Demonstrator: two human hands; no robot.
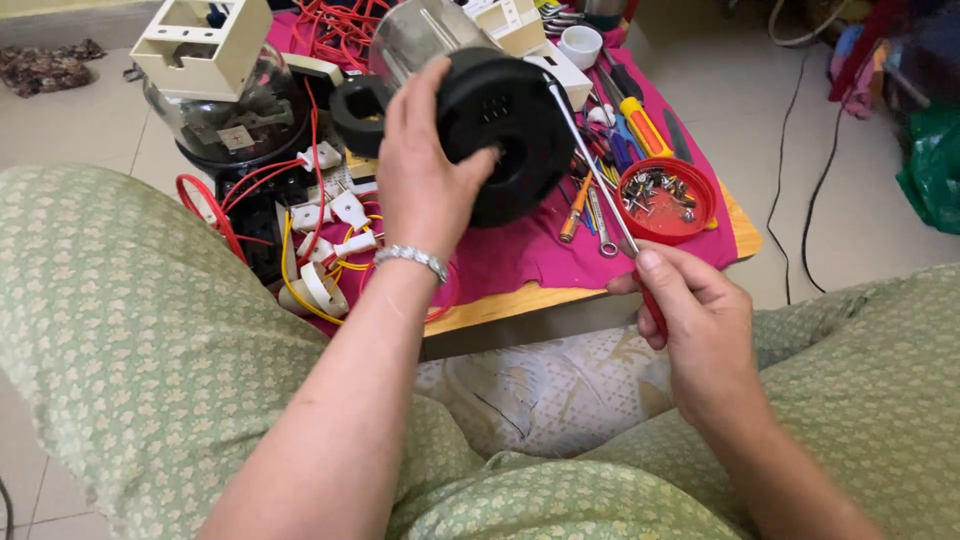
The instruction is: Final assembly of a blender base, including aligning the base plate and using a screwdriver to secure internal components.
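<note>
Your left hand wraps its fingers around the black base of a blender jar, holding it tilted above the low wooden table with its underside turned toward you, while your right hand pinches the red handle of a long screwdriver whose tip rests against the rim of that base. Below the jar, a magenta cloth covers the table, carrying a red dish of screws just beside the screwdriver's shaft, loose hand tools, white plugs with red and yellow wires, and a cream housing at far left.
</note>
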